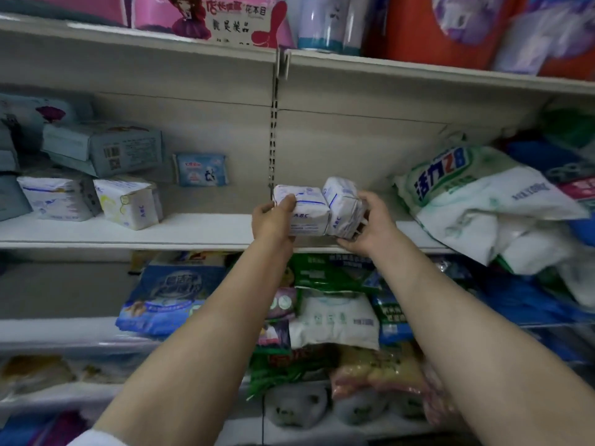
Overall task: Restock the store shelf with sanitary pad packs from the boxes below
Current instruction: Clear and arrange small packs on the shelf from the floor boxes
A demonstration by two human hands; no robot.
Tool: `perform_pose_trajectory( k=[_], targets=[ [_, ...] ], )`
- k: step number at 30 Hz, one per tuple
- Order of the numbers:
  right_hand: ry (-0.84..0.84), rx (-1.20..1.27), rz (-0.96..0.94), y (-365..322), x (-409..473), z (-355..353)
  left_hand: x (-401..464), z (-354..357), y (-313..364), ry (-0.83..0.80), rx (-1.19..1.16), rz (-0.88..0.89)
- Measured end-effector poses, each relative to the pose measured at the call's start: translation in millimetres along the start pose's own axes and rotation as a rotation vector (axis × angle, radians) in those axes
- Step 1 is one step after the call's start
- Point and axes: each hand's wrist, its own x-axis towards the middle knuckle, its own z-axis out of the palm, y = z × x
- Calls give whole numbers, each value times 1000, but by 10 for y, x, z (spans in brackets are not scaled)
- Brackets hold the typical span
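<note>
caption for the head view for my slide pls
Both hands, left and right, hold two white ABC sanitary pad packs side by side above the middle shelf's front edge.

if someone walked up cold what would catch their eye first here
First, the two bare arms reaching up at centre: the left hand and right hand each grip a white ABC pack, the left pack and right pack pressed side by side at the middle shelf edge. Next, the big white and green bag slumped on that shelf to the right, and the pink cartoon pack on the top shelf.
</note>
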Motion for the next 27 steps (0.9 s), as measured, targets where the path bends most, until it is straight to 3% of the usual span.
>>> perform_pose_trajectory(
  k=[7,16,21,27],
  targets=[
    [75,108,-81,-106,-207,-878,-522,432,-692,-77,-29,-1],
    [138,183,-101,299,-165,-1497,-827,359,-1540,-19,-18,22],
    [156,185,-7,733,-217,-1638,-817,-25,-1881,8,-40,-53],
    [189,149,224,1329,-266,-1787,-798,-584,-2331,68,45,-293]
  ],
)
